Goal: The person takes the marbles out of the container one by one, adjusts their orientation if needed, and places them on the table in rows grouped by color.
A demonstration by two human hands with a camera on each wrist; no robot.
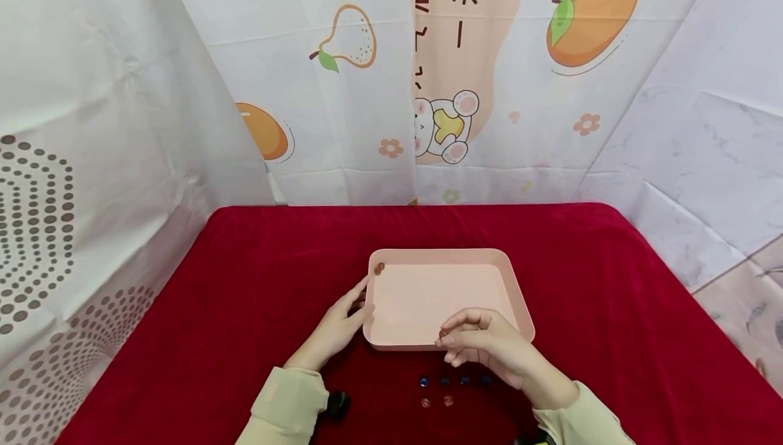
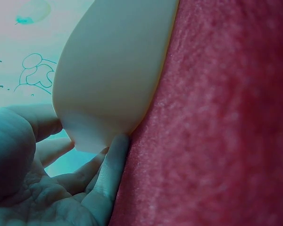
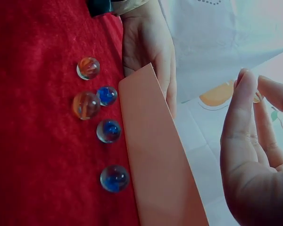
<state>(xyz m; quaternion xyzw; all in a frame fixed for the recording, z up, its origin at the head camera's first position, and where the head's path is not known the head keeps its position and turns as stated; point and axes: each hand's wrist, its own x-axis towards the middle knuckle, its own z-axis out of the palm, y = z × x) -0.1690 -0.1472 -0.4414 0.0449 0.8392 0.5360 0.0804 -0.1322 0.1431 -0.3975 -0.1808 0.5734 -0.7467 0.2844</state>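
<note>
A shallow pink tray [image 1: 440, 295] lies in the middle of the table. My left hand [image 1: 335, 329] holds its left wall, thumb over the rim and fingers along the outside; the left wrist view shows fingertips [image 2: 117, 143] at the tray's edge. Above the tray's front right part, my right hand [image 1: 489, 344] pinches an orange glass marble [image 1: 443, 333] between thumb and fingers. That marble [image 3: 258, 97] is mostly covered by fingers in the right wrist view. Two orange-brown marbles [image 1: 379, 268] sit in the tray's far left corner.
In front of the tray, several blue marbles [image 1: 425, 382] form a row on the red cloth [image 1: 245, 316]. Two orange marbles [image 1: 448, 401] lie closer to me. A printed curtain [image 1: 342, 112] hangs behind the table.
</note>
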